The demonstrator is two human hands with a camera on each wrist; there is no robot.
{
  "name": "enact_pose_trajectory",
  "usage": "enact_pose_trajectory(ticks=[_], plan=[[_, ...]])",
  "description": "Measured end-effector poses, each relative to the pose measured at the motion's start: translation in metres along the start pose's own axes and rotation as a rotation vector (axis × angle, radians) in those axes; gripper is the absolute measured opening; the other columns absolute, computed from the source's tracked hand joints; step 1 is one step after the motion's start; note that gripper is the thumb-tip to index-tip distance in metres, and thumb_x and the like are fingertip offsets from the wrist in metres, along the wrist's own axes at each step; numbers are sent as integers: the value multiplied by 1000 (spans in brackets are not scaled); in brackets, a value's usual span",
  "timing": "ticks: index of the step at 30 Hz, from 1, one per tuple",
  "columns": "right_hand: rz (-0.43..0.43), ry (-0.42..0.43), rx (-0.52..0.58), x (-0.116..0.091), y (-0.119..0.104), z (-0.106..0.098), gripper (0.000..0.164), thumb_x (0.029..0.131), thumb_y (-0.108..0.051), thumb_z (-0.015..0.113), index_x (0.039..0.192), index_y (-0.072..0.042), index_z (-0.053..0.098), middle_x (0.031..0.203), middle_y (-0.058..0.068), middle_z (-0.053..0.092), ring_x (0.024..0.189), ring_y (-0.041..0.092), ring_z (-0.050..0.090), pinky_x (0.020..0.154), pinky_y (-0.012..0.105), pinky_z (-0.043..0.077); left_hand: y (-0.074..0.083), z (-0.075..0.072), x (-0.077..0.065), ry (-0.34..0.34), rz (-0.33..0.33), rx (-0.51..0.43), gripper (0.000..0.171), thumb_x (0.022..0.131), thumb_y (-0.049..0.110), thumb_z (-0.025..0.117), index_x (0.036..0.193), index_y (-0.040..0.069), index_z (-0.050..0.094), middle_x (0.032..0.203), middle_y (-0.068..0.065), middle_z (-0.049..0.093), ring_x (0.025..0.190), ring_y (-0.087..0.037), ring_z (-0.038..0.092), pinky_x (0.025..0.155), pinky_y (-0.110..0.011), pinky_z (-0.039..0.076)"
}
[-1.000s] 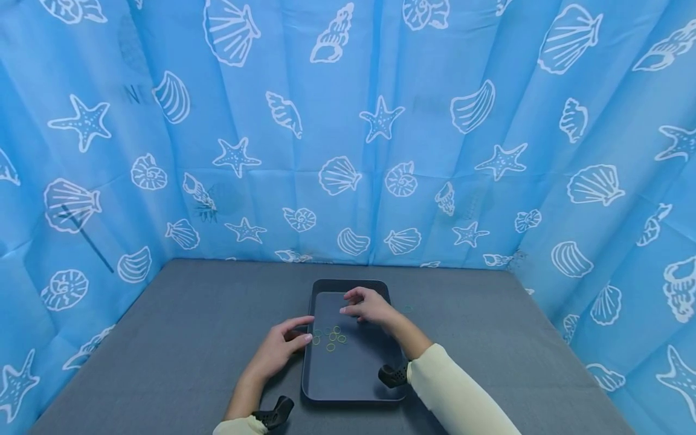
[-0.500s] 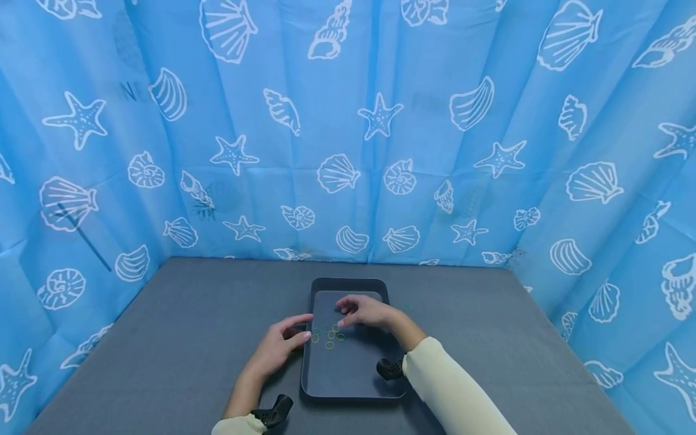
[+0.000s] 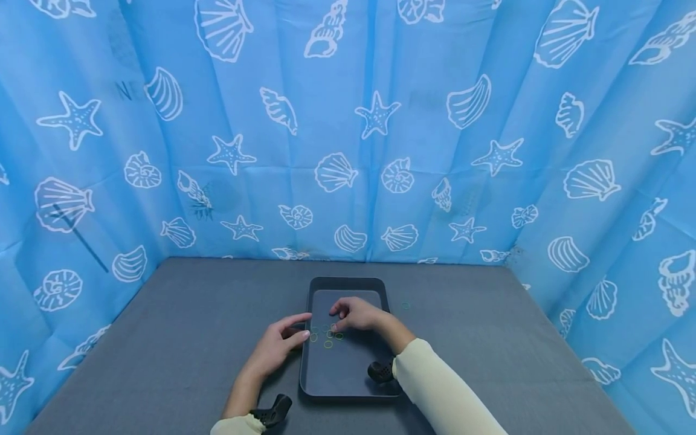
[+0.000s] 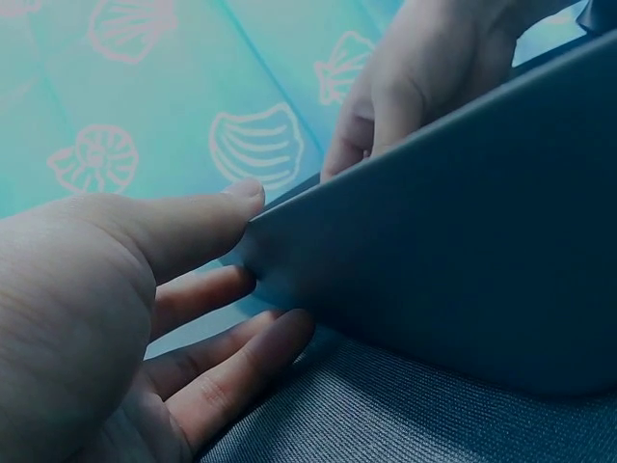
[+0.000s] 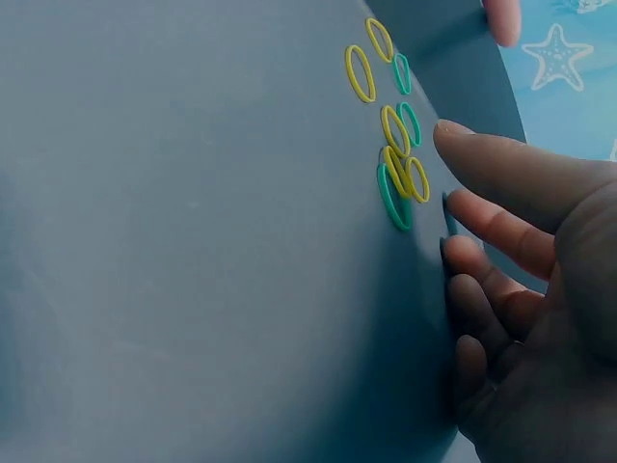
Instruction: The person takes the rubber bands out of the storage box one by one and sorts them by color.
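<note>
A dark grey rectangular tray (image 3: 348,283) lies lengthwise before me. Several small yellow rubber bands (image 5: 351,72) and green rubber bands (image 5: 383,193) form a loose cluster on its floor, towards the left side. Some of them overlap. My right hand (image 3: 356,315) is over the tray, its fingertips low by the cluster; in the right wrist view thumb and fingers stand apart with nothing between them. At the tray's left wall, my left hand (image 3: 272,350) touches with its fingertips. Its thumb (image 4: 207,227) is right at the rim in the left wrist view.
Another green rubber band (image 3: 403,306) lies on the grey cloth-covered table (image 3: 228,290), just right of the tray. A blue curtain (image 3: 348,121) with white shell prints stands behind and to both sides. Each wrist carries a black device (image 3: 274,411).
My right hand has moved left and nearer to me, from the tray's far part to the rubber bands, its fingers lowering. The left hand stays at the tray's left wall.
</note>
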State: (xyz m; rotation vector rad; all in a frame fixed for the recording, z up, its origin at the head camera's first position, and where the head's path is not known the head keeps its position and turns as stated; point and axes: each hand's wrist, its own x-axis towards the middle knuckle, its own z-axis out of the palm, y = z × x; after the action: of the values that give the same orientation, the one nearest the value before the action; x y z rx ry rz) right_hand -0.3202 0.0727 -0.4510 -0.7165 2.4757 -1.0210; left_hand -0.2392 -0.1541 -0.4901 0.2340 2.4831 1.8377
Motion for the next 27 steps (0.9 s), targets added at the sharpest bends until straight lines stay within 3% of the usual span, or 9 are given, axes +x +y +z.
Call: enact_pose_trajectory(ticks=[27], plan=[[78, 67, -136, 7, -7, 10, 16, 82, -10, 77, 90, -9, 63, 77, 0, 53, 67, 14, 48, 61, 29, 39, 2, 0, 0, 7, -9, 9, 39, 95, 23, 65, 133, 16, 61, 137, -10, 53, 106, -24, 59, 90, -48, 47]])
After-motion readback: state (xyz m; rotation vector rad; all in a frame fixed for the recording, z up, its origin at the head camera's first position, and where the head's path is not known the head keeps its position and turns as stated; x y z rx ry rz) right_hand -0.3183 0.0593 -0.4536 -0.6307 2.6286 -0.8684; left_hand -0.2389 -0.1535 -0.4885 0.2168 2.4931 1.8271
